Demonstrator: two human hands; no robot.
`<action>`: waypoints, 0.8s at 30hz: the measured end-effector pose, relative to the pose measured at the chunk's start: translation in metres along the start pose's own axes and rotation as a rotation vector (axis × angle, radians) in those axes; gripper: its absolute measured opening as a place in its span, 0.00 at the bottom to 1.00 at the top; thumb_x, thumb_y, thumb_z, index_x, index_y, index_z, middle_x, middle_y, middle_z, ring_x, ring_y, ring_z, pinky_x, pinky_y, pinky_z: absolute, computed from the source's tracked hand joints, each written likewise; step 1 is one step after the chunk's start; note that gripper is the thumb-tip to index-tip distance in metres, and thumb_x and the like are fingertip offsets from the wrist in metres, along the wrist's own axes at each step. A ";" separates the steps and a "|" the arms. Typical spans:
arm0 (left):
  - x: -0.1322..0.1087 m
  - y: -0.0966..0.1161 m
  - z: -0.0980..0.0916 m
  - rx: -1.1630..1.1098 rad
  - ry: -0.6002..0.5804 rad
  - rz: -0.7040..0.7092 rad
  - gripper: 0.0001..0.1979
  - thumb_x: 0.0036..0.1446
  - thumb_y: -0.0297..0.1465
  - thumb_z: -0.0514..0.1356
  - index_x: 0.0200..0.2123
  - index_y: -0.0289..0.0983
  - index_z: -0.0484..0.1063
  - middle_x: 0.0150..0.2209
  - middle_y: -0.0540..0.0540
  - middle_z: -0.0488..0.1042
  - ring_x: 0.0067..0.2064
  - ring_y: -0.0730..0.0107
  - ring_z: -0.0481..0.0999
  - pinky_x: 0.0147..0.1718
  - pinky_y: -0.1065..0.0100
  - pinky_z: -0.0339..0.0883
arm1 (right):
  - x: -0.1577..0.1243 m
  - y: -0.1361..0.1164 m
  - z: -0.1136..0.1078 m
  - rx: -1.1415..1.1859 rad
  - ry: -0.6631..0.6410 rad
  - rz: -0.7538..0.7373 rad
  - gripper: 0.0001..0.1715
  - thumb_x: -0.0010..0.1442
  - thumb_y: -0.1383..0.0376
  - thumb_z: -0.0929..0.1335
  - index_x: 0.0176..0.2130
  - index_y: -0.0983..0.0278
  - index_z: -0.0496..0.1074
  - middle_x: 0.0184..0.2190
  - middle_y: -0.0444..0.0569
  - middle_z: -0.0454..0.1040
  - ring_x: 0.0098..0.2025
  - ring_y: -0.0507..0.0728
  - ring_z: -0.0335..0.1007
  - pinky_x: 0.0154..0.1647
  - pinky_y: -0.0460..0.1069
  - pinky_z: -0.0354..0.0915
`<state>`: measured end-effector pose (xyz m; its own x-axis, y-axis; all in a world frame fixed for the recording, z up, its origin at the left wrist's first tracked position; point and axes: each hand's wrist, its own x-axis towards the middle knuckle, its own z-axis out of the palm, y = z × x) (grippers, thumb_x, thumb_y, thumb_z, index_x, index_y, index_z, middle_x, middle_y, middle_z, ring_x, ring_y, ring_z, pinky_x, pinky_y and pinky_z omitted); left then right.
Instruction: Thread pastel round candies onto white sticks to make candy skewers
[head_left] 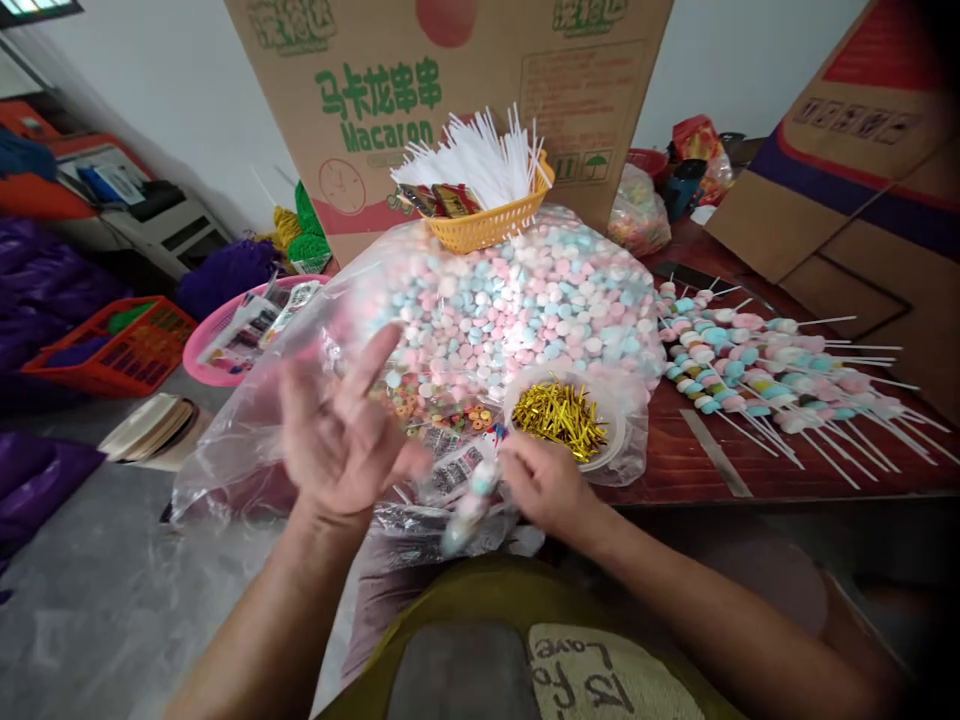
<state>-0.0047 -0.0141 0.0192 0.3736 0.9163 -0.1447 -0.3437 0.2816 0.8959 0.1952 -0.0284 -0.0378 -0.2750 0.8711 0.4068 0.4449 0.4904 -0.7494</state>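
My left hand [341, 430] is raised above the plastic sheet, fingers spread and smeared by motion, with nothing in it. My right hand [546, 485] is closed in a pinch on one end of a marshmallow skewer [472, 510], which hangs down to the left and is blurred. Just beyond the right hand stands a round clear tub [616, 440] of gold twist ties [559, 418]. Behind both hands spreads a big heap of pink, white and blue marshmallows [517, 300] on clear plastic. Small ring-shaped candies [420, 400] and printed packets [457, 465] lie nearer.
A yellow basket [487, 228] of white sticks sits behind the heap, before a large cardboard box [360, 130]. Finished-looking marshmallow skewers [780, 370] are piled on the red-brown table [675, 470] at right. At left are a pink basket [206, 355] and an orange crate [120, 360].
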 end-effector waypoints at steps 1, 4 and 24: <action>-0.004 -0.001 -0.004 0.087 -0.094 -0.070 0.37 0.42 0.65 0.53 0.36 0.39 0.77 0.19 0.46 0.74 0.32 0.57 0.77 0.34 0.61 0.67 | 0.000 -0.002 0.002 0.069 0.049 0.085 0.14 0.61 0.65 0.59 0.24 0.62 0.61 0.19 0.43 0.61 0.22 0.50 0.55 0.24 0.47 0.50; -0.006 -0.025 0.001 0.227 -0.119 -0.179 0.23 0.49 0.53 0.61 0.30 0.37 0.79 0.26 0.43 0.78 0.37 0.58 0.77 0.39 0.64 0.68 | 0.002 -0.012 0.004 0.440 0.057 0.309 0.15 0.59 0.61 0.63 0.23 0.63 0.61 0.20 0.41 0.63 0.24 0.49 0.56 0.24 0.45 0.53; 0.016 -0.069 0.057 0.612 0.086 0.297 0.17 0.59 0.43 0.56 0.28 0.38 0.77 0.33 0.45 0.77 0.35 0.65 0.73 0.41 0.67 0.64 | -0.021 0.013 -0.016 1.053 -0.287 0.581 0.24 0.52 0.49 0.70 0.21 0.63 0.61 0.09 0.36 0.55 0.12 0.46 0.45 0.15 0.44 0.43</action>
<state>0.0739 -0.0346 -0.0212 0.2606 0.9562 0.1335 0.1370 -0.1735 0.9752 0.2205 -0.0401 -0.0478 -0.5022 0.8505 -0.1564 -0.3023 -0.3421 -0.8897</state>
